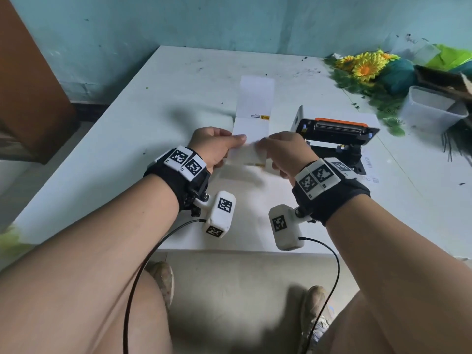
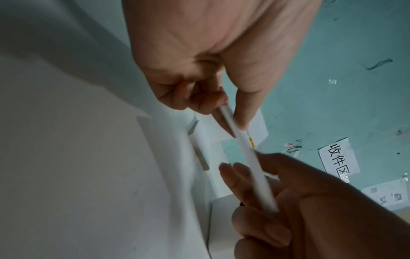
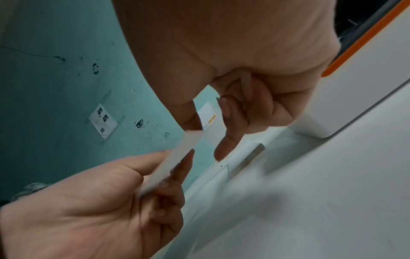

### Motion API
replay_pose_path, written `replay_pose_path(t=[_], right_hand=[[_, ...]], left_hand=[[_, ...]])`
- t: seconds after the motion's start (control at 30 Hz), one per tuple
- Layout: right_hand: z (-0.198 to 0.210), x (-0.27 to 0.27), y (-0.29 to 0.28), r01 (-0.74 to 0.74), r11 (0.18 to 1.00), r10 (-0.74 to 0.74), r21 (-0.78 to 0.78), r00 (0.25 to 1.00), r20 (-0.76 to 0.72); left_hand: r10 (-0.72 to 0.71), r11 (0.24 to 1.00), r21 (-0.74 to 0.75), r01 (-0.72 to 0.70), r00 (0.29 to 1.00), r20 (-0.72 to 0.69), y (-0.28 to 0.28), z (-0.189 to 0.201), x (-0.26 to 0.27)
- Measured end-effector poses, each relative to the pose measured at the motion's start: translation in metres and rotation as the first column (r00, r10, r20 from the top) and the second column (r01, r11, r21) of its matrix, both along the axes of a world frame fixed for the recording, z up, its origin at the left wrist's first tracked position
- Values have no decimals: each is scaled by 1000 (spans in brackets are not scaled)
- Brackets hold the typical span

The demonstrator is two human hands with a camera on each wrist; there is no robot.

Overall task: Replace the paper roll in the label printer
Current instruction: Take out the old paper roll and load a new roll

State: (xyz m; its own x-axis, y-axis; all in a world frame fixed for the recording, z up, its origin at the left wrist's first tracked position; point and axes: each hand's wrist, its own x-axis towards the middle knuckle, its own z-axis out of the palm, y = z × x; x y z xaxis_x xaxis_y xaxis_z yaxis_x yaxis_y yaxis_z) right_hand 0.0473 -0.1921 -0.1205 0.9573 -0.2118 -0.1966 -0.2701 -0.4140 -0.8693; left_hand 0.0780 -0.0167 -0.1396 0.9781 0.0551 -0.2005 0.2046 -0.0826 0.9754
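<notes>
A white fan-fold label paper stack (image 1: 246,155) is held just above the table between both hands. My left hand (image 1: 231,152) pinches its left edge between thumb and fingers, and my right hand (image 1: 268,155) pinches the right edge. In the left wrist view the stack (image 2: 248,157) shows edge-on as a thin white slab. Its unfolded white panels (image 1: 255,98) trail away across the table, one bearing a small yellow mark. The label printer (image 1: 337,134) stands right of my hands with its lid open, showing an orange strip and a black interior.
The white table (image 1: 127,149) has its front edge just below my wrists. A clear plastic tub (image 1: 431,111), artificial sunflowers (image 1: 365,67) and green clutter crowd the far right. Small printed labels (image 1: 370,162) lie beside the printer. A brown panel (image 1: 30,72) stands at left.
</notes>
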Motion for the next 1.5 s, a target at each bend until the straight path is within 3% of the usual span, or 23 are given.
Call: replay_pose_path(t=[0.27,0.37,0.47,0.57,0.63,0.77,0.9,1.1,1.5], right_hand=[[3,-5,-7,154,984,-170,94,968,185],[0,-6,-12,127,991,-135,51,966,221],[-3,-8,-14,176,984,-165,-33,963,214],[-3,-9,-18,399,916,-399,34,902,167],[5,-13,-25,571,820,-562,-34,816,134],[11,-19,-51,684,710,-673,-166,729,124],[2,-21,-85,659,721,-652,-214,750,110],[-11,-31,-115,563,824,-557,-66,826,90],[-4,-51,-93,358,918,-358,-173,933,31]], left_hand=[[-52,998,-26,54,994,91,-14,9,-7],[-164,986,-13,165,983,78,-14,13,-13],[-139,990,-20,141,987,75,-14,14,-16],[-47,998,-47,52,993,108,-15,17,-14],[-35,996,-82,42,996,86,-15,18,-14],[-53,989,-131,61,997,64,-21,15,-15],[-59,982,-178,68,997,56,-27,16,-16],[-46,979,-197,56,998,53,-28,21,-13],[67,975,-215,-57,997,42,-8,21,-21]])
